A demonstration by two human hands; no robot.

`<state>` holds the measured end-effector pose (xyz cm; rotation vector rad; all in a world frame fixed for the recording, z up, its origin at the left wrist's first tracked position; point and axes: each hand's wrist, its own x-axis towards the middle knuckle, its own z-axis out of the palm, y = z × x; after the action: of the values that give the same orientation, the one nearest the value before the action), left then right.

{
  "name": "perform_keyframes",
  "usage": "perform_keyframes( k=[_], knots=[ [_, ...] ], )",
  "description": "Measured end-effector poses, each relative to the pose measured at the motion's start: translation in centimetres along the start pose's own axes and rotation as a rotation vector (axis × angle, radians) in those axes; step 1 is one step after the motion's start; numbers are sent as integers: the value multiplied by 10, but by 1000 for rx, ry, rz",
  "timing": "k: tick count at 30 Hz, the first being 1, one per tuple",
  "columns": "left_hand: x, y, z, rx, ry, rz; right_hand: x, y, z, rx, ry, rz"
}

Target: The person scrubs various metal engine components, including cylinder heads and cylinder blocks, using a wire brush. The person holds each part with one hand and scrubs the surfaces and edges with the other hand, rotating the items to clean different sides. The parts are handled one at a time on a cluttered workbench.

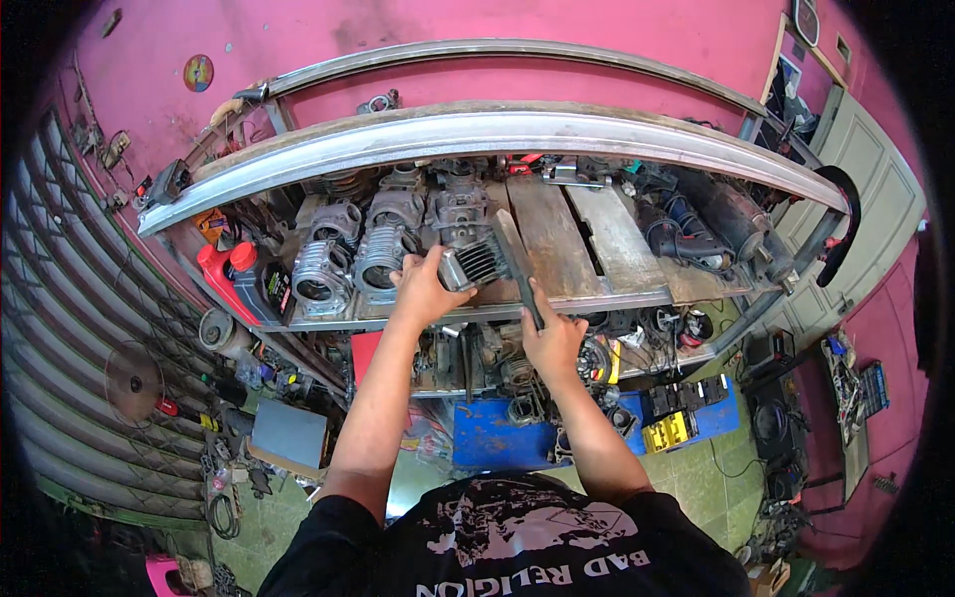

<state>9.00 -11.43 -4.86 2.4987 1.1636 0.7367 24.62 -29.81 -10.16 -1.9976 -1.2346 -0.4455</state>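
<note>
My left hand (424,289) is closed on a finned metal engine cylinder (474,265), gripping it by its pale, smooth end so that the dark fins point right. In my right hand (553,343) is a long, narrow brush (512,254), held by its lower end and slanting up and to the left. Its dark bristle side faces the fins and appears to touch them. Both are held over the front of a wooden shelf (547,239). Just left of my left hand stand several cleaner, silvery cylinders (378,261) in rows.
Red and dark oil bottles (242,284) stand at the shelf's left end. Dark exhaust mufflers (731,214) lie at its right. A metal rail (507,129) crosses above. Below are a lower shelf of parts and a blue bench (487,438) with yellow and black boxes (668,431).
</note>
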Motion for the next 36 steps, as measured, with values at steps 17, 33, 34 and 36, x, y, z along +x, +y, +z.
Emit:
perform_keyframes(
  k=[17, 33, 34, 36],
  knots=[
    [-6, 19, -10, 185, -58, -1, -5, 6, -24, 78, 9, -327],
    [-8, 24, -14, 232, -7, -29, 36, 20, -68, 60, -66, -359],
    [-9, 21, -13, 232, -30, -56, 27, 33, -70, 90, -17, -367],
    [-10, 18, -17, 229, -27, -63, 13, 49, -104, -95, -364, -201]
  ],
)
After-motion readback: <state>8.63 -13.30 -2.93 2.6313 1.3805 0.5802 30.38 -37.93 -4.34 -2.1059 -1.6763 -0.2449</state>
